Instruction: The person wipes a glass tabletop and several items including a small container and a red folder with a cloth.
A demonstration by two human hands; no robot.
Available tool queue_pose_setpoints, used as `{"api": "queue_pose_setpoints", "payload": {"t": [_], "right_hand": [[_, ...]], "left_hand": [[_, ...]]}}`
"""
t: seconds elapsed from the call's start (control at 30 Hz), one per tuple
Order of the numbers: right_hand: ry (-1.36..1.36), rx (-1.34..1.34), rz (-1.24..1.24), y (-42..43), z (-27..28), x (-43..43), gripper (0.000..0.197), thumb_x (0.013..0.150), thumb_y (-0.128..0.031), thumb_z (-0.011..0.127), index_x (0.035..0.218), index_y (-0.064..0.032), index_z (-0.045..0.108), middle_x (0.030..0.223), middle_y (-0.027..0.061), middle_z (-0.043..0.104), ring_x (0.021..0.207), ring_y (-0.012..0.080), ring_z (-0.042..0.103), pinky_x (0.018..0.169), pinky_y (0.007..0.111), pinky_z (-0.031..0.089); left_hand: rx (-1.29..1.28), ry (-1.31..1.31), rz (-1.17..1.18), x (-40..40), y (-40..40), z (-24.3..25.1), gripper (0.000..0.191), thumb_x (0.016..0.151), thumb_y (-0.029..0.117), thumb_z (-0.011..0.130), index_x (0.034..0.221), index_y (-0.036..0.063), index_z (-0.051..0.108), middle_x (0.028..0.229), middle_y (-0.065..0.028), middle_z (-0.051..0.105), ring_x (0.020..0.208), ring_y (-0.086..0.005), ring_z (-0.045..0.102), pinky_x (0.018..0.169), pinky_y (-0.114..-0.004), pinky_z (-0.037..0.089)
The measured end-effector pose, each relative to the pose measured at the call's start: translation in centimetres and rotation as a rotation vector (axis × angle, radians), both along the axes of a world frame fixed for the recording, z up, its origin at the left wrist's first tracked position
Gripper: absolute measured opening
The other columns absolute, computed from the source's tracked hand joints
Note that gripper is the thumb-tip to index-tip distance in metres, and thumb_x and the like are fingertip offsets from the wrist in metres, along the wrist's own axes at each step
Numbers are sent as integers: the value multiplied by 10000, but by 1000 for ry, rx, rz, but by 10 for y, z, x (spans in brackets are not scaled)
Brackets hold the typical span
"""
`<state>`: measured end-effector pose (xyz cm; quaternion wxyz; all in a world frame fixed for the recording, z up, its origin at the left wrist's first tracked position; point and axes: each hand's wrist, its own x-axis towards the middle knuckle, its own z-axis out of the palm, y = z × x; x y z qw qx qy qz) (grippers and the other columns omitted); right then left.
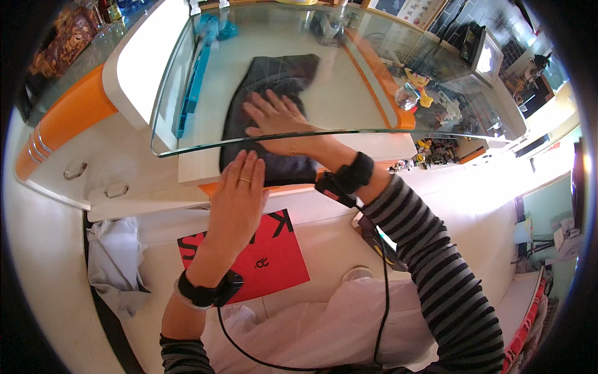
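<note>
A dark folded cloth, perhaps a garment (pixel 275 75), lies on a white desk surface (pixel 345 93) beneath a raised glass top (pixel 224 145). My right hand (pixel 280 121) reaches under the glass edge and rests flat on the middle of the cloth, fingers spread. At the near left edge of the cloth is my left hand (pixel 238 196), its fingers straight and side by side, the tips touching the fabric. Neither hand grips anything. The far end of the cloth shows through the glass and bends to the right.
Left of the cloth lies a long blue plastic object (pixel 194 93). A glass ball (pixel 406 97) and small figurines (pixel 423 89) stand at the right. On the floor below are a red bag or box with black lettering (pixel 275 252) and a pale cloth (pixel 117 262). Black cables hang from both wrist straps.
</note>
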<state>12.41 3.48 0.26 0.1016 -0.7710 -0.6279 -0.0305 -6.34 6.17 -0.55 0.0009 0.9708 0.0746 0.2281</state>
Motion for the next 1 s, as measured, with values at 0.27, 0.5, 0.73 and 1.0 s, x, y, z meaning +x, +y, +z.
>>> {"api": "queue_pose_setpoints", "payload": {"t": [0.27,0.5,0.73,1.0], "right_hand": [[62,9,399,23,-2,-32,549,883,-439,366,1348,-148,341,1434,107,254,1340,325,162,1073,475,140],[37,30,246,21,-1,20,558,873,-462,393,1325,-136,369,1410,127,289,1311,345,226,1052,473,201],[-417,-91,99,-43,-5,71,527,879,-391,418,1292,-64,389,1380,180,314,1279,387,275,1025,483,253],[-156,37,-198,-126,-4,53,543,874,-351,450,1304,-29,369,1365,212,327,1273,360,298,1031,438,261]], "left_hand": [[-18,37,53,-27,8,7,385,719,90,626,1077,-11,528,1120,-143,510,1094,-299,463,921,-396,388],[5,-94,66,31,-3,3,419,718,73,593,1119,-4,499,1128,-149,494,1111,-329,434,948,-421,357],[6,-38,-114,74,-15,-1,412,763,111,541,1156,-5,494,1207,-152,494,1160,-296,424,988,-405,326],[-61,-65,-354,69,-49,-6,391,787,105,474,1158,-17,490,1213,-137,499,1192,-263,414,1031,-380,296]]}}
